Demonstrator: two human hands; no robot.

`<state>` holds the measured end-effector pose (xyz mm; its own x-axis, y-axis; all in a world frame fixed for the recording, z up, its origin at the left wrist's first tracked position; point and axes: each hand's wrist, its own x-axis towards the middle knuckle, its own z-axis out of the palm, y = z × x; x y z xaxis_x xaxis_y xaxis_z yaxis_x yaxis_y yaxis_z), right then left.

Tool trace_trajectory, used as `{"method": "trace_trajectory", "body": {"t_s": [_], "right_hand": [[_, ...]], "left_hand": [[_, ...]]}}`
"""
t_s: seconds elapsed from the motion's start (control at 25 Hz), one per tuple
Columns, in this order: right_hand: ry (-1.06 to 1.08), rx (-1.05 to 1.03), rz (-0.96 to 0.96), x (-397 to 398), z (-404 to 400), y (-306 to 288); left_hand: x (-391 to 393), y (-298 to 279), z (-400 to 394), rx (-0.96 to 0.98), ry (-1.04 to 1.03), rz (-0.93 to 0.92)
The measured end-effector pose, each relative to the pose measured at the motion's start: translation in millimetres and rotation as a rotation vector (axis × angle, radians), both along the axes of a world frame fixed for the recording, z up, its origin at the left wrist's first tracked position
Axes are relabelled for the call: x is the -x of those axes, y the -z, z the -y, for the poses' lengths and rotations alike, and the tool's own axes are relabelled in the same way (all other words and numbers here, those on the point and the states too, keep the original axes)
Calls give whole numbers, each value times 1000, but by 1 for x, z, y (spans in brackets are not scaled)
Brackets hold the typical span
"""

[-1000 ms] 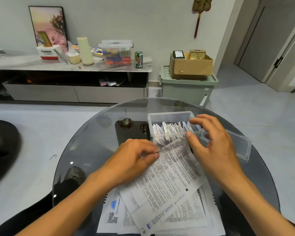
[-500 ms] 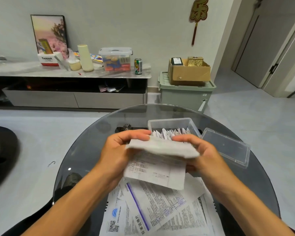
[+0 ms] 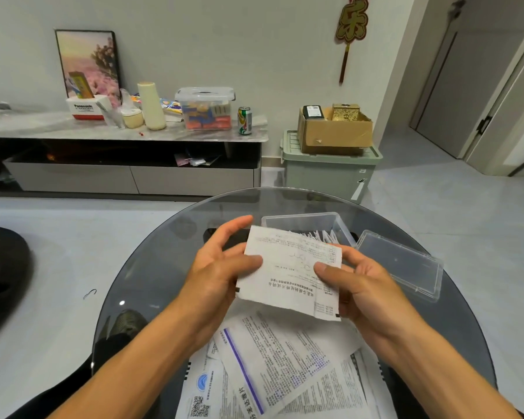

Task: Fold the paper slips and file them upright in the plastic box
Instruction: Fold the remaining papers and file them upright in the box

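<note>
At frame centre, a folded slip is pinched between both hands above the table: left hand grips its left edge, thumb on top, right hand its right edge. It hides part of the box (slips inside too crowded to count). One lid lies right. Loose sheets are cut off below.

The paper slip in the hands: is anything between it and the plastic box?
Nothing visible blocks it. Both hands hold the paper slip just in front of the open plastic box; its lid lies off to the right.
</note>
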<state>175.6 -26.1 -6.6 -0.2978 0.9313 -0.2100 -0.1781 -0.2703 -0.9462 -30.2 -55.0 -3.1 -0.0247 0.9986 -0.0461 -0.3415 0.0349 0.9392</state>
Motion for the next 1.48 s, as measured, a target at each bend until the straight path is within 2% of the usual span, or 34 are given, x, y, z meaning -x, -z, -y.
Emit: {"method": "trace_trajectory", "body": {"t_s": [0.12,0.24,0.28,0.4,0.52,0.6,0.72,0.8,0.88,0.92,1.0,1.04,1.16,1.32,1.4,1.48], "right_hand": [[-28,6,-116,2,-2,2],[-110,-6,-136,7,2,4],[-110,-19,-114,10,4,4],[-33,-110,-4,17,11,5],[59,-266,205,18,11,6],[54,-267,276,16,8,5],[-90,-194,198,14,7,1],[-65,-177,179,13,7,0],[1,-158,136,12,6,-1],[28,-130,70,12,4,-1],[24,-62,-103,12,3,-2],[-4,-61,-110,12,4,-1],[-4,-121,45,13,10,0],[250,-125,100,-3,-11,-16],[387,-136,134,-20,-43,-28],[451,-137,230,-33,-73,-31]], "left_hand": [[-6,4,1,80,-3,7],[-10,10,3,103,-15,-194],[-12,9,5,87,25,-243],[-16,6,9,62,167,-221],[-17,7,9,45,97,-221],[-15,7,8,50,13,-220],[-11,7,4,60,-30,-142],[-8,7,4,69,34,-57],[-9,9,4,66,82,-149],[-10,10,4,66,58,-223],[-12,14,2,83,-26,-259],[-12,14,2,91,-65,-222],[-16,12,4,41,-74,-187],[-27,-4,-13,-157,-42,-383],[-31,-13,-46,-304,1,-647],[-39,-20,-87,-455,157,-1042]]}}
